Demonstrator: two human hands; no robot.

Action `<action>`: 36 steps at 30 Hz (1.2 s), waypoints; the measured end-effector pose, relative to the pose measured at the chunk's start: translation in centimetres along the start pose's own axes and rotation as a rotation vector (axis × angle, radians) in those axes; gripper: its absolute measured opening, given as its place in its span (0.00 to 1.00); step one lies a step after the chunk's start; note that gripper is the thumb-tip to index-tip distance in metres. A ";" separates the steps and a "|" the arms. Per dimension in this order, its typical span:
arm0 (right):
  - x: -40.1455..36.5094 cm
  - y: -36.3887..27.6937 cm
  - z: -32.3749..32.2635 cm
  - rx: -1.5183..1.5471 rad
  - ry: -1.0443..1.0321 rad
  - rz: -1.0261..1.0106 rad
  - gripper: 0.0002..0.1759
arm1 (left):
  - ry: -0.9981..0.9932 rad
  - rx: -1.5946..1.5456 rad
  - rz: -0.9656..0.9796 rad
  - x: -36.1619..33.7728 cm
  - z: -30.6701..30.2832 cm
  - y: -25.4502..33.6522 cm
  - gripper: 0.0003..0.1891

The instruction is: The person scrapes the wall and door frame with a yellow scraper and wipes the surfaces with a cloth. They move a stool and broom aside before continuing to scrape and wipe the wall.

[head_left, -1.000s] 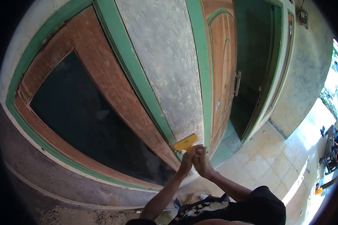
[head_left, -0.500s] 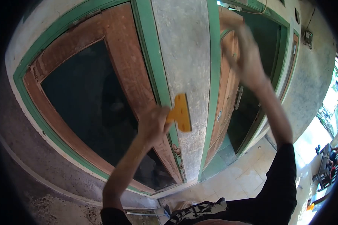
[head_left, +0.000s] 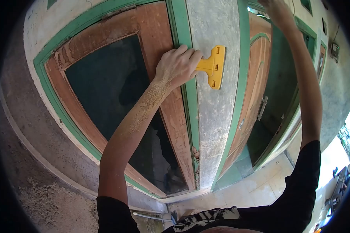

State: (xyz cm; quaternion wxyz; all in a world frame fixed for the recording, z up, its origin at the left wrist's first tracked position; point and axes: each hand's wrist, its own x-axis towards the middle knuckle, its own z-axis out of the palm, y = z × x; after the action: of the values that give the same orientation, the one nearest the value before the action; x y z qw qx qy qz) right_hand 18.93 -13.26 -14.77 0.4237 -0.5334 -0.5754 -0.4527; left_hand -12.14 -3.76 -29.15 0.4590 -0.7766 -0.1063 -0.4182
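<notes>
A yellow scraper [head_left: 217, 66] with a wide blade is in my left hand [head_left: 179, 65], whose fingers are wrapped round its handle. The blade end points right and overlaps the grey wall strip [head_left: 216, 116] in this view. Behind that hand are the green frame [head_left: 191, 97] and the brown wooden window sash [head_left: 159, 27] with dark glass [head_left: 105, 81]. Pale crumbs cling to my left forearm. My right hand [head_left: 280, 13] is raised at the top edge, near the top of the doorway; its fingers are blurred and partly cut off by the frame.
A wooden door [head_left: 256, 73] with a metal handle [head_left: 262, 108] stands to the right, inside a green frame. Pale tiles [head_left: 262, 190] cover the floor below. Crumbly debris [head_left: 50, 206] lies at the lower left. Dark furniture [head_left: 338, 186] stands far right.
My left hand has moved up and right with the scraper, from low on the sash to higher beside the wall strip. My right hand has risen to the top edge. The view has shifted.
</notes>
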 end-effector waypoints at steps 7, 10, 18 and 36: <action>0.0 -0.3 -1.3 -0.034 0.179 -0.100 0.09 | 0.068 0.016 0.047 -0.2 0.3 0.0 0.10; 0.4 1.7 0.3 -0.026 0.330 -0.125 0.10 | 0.077 0.021 0.056 -0.3 0.5 -0.1 0.11; -2.8 2.5 1.7 0.114 0.642 -0.120 0.08 | 0.087 0.022 0.070 -0.5 0.5 0.0 0.11; 1.1 5.4 0.5 1.288 0.669 0.542 0.20 | 0.082 -0.030 0.060 -0.4 0.4 -0.1 0.09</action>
State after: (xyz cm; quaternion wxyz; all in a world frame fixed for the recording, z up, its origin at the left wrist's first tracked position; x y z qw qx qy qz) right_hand 24.21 -12.38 -13.47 0.8975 -0.1389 -0.4159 -0.0464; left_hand -12.24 -3.25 -29.47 0.4639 -0.7684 -0.0578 -0.4372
